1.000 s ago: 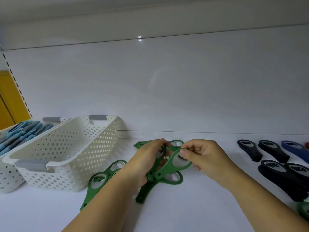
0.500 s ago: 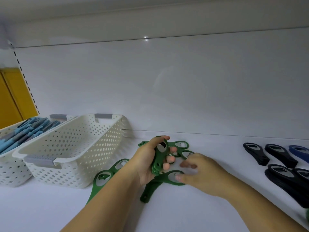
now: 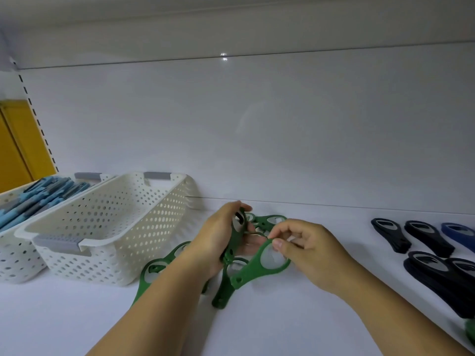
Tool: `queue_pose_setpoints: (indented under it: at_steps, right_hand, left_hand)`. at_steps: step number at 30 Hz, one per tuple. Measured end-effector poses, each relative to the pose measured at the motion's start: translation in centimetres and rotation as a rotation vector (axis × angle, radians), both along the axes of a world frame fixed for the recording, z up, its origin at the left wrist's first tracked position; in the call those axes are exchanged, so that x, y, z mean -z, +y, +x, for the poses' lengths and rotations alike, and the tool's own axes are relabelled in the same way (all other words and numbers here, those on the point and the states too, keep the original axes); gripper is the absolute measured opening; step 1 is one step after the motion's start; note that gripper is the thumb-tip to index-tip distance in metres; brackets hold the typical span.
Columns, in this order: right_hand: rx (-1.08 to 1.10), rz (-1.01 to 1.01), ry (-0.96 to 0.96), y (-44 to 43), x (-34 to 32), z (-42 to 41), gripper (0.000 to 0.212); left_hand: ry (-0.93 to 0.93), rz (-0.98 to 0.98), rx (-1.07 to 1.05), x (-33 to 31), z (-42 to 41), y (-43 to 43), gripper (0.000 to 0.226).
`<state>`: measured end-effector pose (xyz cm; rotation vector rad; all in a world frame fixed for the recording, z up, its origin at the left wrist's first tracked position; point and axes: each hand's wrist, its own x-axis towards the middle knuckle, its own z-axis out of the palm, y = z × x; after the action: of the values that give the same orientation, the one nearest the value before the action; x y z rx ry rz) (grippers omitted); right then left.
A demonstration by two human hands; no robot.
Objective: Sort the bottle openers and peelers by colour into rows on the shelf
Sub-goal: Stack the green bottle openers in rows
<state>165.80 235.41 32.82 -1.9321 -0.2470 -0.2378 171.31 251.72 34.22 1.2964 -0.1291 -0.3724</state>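
Near the middle of the white shelf (image 3: 295, 317), left hand (image 3: 218, 240) wrapped around a green opener (image 3: 237, 238) held on edge, thumb over its far end, fingers curled behind. Just right of it, right hand (image 3: 308, 250) pinching the ring of a second green opener (image 3: 259, 265) between thumb and forefinger, handle angled down toward the near left, lifted off the shelf. Under and behind both hands, more green openers (image 3: 267, 222) lying loose in a small pile, two others (image 3: 154, 273) poking out beneath the left forearm. To the left, an empty white basket (image 3: 108, 227), and beyond it at the far left a second basket (image 3: 15, 253) holding light blue tools (image 3: 43, 196). Off to the right, well apart from the green pile, black openers (image 3: 424, 240) laid side by side, one dark blue opener (image 3: 460, 233) at the frame edge.
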Motion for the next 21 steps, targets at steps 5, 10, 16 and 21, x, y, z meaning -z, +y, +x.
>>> queue_pose_setpoints:
  at_steps: [5, 10, 16, 21]
  right_hand:
    - [0.066, 0.090, -0.073, 0.5, -0.4, -0.3, 0.023]
    - [0.293, 0.052, -0.155, -0.3, -0.7, 0.1, 0.014]
    - [0.051, -0.223, 0.283, -0.9, -0.8, -0.6, 0.038]
    - [-0.103, -0.168, 0.295, -0.2, -0.2, -0.6, 0.031]
  left_hand:
    - [-0.058, 0.158, 0.418, 0.4, -2.0, -0.9, 0.043]
    - [-0.081, -0.001, 0.322, 1.0, -1.8, -2.0, 0.024]
    - [-0.141, -0.134, 0.053, 1.3, -1.5, -2.5, 0.007]
    - [-0.399, 0.108, 0.049, 1.5, -3.1, -3.5, 0.003]
